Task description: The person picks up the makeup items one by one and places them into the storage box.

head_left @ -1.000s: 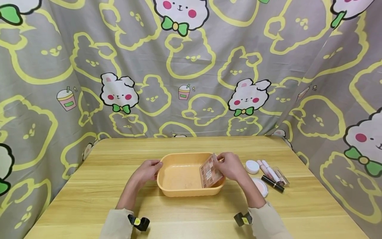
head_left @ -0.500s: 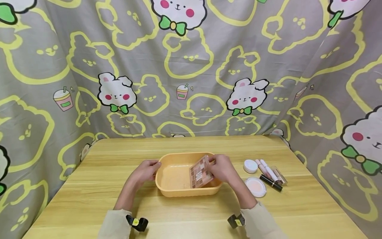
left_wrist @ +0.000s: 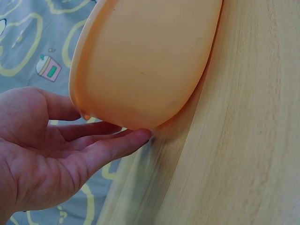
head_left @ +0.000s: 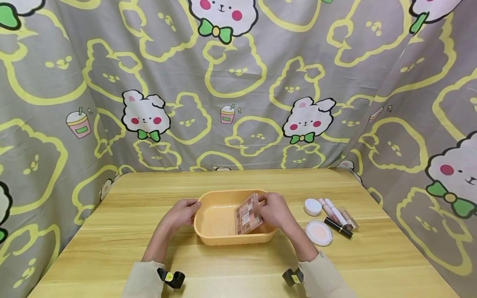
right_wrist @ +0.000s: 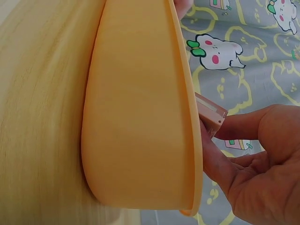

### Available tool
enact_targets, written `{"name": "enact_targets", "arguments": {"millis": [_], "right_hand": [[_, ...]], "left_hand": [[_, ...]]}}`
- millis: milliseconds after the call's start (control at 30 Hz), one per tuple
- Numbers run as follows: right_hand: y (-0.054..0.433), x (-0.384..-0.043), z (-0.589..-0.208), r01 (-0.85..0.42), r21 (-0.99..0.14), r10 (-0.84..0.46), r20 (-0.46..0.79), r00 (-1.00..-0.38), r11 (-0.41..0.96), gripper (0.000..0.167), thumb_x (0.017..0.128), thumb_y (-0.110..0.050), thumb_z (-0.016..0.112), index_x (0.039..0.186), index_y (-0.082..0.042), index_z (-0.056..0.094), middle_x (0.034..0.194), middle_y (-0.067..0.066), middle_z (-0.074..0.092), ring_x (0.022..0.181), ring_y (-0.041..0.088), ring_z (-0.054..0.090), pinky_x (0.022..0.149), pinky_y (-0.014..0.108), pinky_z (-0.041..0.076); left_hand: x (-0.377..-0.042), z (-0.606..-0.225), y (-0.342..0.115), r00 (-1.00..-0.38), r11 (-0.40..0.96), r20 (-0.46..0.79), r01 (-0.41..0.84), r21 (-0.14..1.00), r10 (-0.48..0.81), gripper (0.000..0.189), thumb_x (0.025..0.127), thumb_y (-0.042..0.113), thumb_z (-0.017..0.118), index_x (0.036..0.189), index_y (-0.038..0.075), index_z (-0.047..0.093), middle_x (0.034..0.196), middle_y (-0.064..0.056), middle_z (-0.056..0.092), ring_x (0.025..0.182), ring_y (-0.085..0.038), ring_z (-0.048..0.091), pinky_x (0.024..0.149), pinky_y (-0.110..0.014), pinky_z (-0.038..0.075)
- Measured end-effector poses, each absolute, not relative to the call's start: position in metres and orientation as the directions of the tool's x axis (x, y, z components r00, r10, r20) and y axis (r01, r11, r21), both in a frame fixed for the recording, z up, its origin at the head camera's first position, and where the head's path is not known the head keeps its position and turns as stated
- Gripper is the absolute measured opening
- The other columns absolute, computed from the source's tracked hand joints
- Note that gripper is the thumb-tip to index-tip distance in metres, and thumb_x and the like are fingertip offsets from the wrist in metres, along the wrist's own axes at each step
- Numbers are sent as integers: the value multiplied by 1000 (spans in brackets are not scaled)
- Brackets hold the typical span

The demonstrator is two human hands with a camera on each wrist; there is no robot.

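My left hand holds the left end of an orange plastic basin. In the left wrist view, one digit of that hand reaches the rim and other fingertips touch the outer wall. My right hand pinches an eyeshadow palette by its upper right edge. The palette leans inside the basin's right half, its grid of brown and pink shades facing left. Only a corner of the palette shows past the rim in the right wrist view, between thumb and fingers; the basin wall hides the rest.
Right of the basin lie a round white jar, a round compact with a pinkish middle, a black tube, a white tube and other small cosmetics. A patterned curtain hangs behind the wooden table.
My right hand has moved left with the palette, lowering it slightly inside the basin. The left hand keeps its place on the basin. More of the compact now shows beside the right arm.
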State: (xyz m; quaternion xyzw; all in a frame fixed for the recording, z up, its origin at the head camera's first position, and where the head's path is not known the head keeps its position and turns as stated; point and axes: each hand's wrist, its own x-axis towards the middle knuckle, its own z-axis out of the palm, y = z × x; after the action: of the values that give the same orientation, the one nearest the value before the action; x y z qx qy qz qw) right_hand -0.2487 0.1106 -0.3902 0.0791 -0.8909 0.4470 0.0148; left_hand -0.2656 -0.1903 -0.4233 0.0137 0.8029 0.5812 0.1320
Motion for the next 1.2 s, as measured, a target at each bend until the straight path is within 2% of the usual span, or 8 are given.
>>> {"name": "enact_targets", "arguments": {"millis": [367, 633, 933, 1200], "right_hand": [[111, -249, -389, -174, -777, -136, 114, -984, 605, 25, 85, -1, 62, 107, 6, 72, 70, 3, 68, 50, 10, 57, 45, 23, 45], [108, -246, -389, -174, -781, -139, 113, -984, 600, 22, 88, -2, 67, 107, 6, 71, 75, 6, 73, 58, 11, 64, 49, 24, 50], [103, -247, -392, -168, -801, -149, 100, -984, 575, 25, 88, -1, 65, 111, 9, 70, 74, 6, 71, 53, 11, 61, 46, 23, 48], [99, -246, -394, -143, -838, -167, 62, -984, 526, 28, 93, -2, 63, 118, 10, 66, 75, 9, 71, 47, 16, 64, 44, 34, 56]], "left_hand": [[-266, -422, -189, -965, 334, -196, -130, 934, 172, 43, 109, 19, 44, 143, -7, 51, 123, -22, 67, 108, -27, 68, 86, -40, 60], [-267, -423, -188, -966, 334, -192, -126, 934, 175, 42, 109, 18, 43, 141, -8, 52, 120, -22, 67, 106, -27, 67, 85, -39, 60], [-267, -424, -189, -965, 318, -193, -129, 939, 179, 43, 109, 18, 43, 142, -8, 51, 121, -23, 67, 106, -27, 67, 85, -39, 60], [-266, -424, -189, -963, 306, -190, -125, 944, 191, 43, 109, 18, 43, 142, -9, 50, 124, -25, 66, 109, -29, 67, 86, -39, 60]]}}
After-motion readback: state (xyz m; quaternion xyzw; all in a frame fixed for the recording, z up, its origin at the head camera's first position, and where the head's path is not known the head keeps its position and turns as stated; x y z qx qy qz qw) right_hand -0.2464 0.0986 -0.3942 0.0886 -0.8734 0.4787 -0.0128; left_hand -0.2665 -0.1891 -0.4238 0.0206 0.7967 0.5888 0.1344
